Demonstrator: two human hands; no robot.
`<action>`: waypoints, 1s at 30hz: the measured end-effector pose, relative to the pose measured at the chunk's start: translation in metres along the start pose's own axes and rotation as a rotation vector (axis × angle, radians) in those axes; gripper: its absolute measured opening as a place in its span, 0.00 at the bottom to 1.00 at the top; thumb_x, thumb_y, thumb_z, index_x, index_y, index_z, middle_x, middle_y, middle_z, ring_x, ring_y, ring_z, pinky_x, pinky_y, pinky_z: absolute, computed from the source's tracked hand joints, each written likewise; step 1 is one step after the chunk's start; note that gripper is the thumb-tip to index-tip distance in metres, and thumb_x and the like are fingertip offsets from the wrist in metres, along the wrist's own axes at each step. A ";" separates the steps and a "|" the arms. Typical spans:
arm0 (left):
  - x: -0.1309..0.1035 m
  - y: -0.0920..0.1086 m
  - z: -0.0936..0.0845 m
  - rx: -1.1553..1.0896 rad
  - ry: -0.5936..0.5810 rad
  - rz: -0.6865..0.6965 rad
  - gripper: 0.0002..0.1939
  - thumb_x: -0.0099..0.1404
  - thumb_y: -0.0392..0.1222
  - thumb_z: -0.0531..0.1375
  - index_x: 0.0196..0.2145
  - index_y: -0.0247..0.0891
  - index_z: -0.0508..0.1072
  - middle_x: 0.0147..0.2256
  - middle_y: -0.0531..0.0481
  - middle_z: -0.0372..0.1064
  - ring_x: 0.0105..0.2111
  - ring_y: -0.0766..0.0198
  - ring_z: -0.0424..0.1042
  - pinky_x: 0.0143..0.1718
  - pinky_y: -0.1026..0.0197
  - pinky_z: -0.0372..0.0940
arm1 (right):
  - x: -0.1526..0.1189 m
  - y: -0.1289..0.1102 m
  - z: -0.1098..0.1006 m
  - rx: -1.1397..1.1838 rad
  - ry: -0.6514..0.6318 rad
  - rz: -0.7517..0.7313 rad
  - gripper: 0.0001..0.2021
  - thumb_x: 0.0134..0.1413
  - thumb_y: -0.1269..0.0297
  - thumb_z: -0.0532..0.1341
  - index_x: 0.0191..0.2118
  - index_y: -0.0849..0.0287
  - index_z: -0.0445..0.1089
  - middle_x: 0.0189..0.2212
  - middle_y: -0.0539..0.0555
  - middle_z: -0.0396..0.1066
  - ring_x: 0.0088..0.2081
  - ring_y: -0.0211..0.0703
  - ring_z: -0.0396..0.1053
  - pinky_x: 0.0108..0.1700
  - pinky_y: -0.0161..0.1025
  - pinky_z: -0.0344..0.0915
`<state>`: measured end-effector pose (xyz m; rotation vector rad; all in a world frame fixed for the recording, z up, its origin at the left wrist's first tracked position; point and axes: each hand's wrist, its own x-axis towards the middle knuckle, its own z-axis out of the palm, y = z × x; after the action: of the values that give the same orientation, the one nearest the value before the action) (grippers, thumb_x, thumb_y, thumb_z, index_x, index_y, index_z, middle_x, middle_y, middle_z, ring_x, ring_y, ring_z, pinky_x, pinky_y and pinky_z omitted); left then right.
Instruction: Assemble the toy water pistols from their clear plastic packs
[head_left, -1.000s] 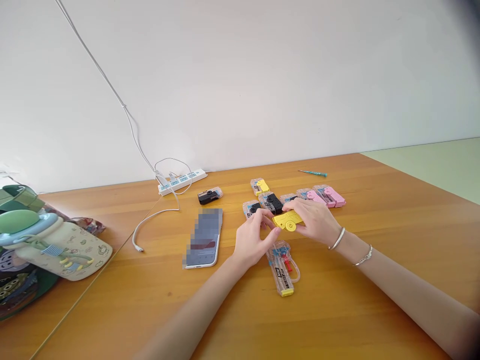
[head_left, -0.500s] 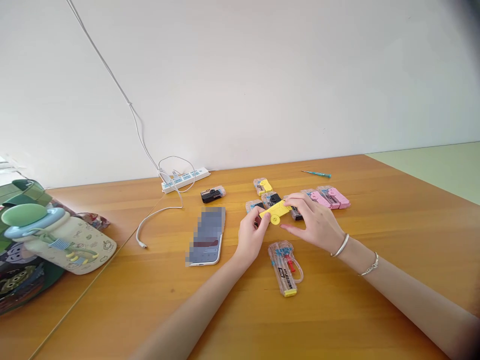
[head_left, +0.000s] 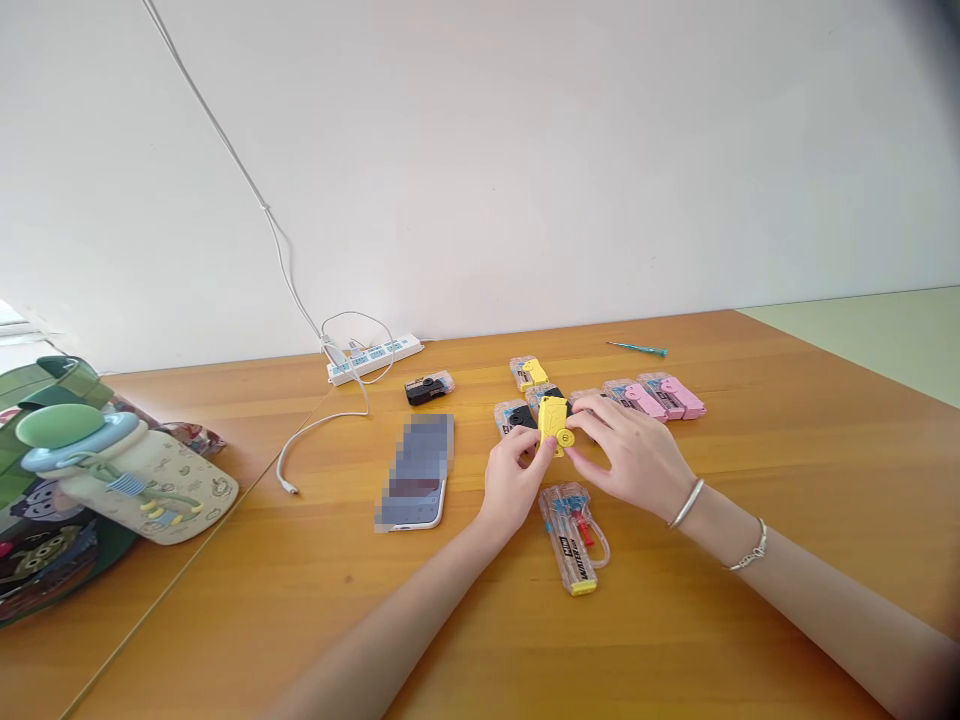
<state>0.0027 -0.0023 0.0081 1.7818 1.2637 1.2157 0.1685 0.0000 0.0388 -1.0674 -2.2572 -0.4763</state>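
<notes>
A yellow plastic piece with a round disc at its lower right is held upright above the table. My left hand pinches its lower left part. On its right side, the thumb and fingers of my right hand close around the edge by the disc. Below the hands lies a clear plastic body with blue and red parts inside, a clear tube at its side and a yellow end. Behind the hands are a clear and yellow unit, black ones and pink ones.
A phone lies left of my hands, with a black unit behind it. A power strip with white cables is near the wall. A bottle leans at the left; a teal screwdriver lies at the back right.
The yellow piece has turned from lying slantwise to upright between my hands, its disc now at the right. The view has shifted slightly, and the clear body stays on the table.
</notes>
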 end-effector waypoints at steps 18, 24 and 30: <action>-0.008 0.008 0.005 0.356 0.000 -0.029 0.17 0.61 0.45 0.52 0.17 0.37 0.64 0.21 0.55 0.55 0.25 0.68 0.56 0.25 0.65 0.49 | -0.006 -0.013 0.011 -0.279 -0.044 -0.066 0.08 0.47 0.76 0.51 0.24 0.61 0.64 0.17 0.50 0.66 0.20 0.37 0.62 0.27 0.36 0.46; -0.009 0.009 0.006 0.265 -0.030 -0.078 0.17 0.62 0.46 0.50 0.19 0.38 0.66 0.23 0.55 0.57 0.25 0.69 0.57 0.24 0.66 0.50 | -0.006 -0.008 0.011 -0.169 -0.109 0.043 0.09 0.50 0.75 0.49 0.30 0.60 0.65 0.18 0.50 0.69 0.19 0.37 0.63 0.24 0.36 0.42; -0.003 0.005 0.002 0.231 0.036 -0.047 0.15 0.63 0.46 0.50 0.22 0.39 0.68 0.24 0.54 0.60 0.28 0.66 0.60 0.26 0.65 0.52 | -0.006 -0.004 0.009 -0.058 -0.203 0.153 0.10 0.53 0.73 0.47 0.29 0.59 0.63 0.18 0.49 0.68 0.19 0.37 0.63 0.21 0.35 0.42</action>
<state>0.0060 -0.0071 0.0106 1.8868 1.5094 1.1172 0.1650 -0.0007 0.0280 -1.3610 -2.3232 -0.3858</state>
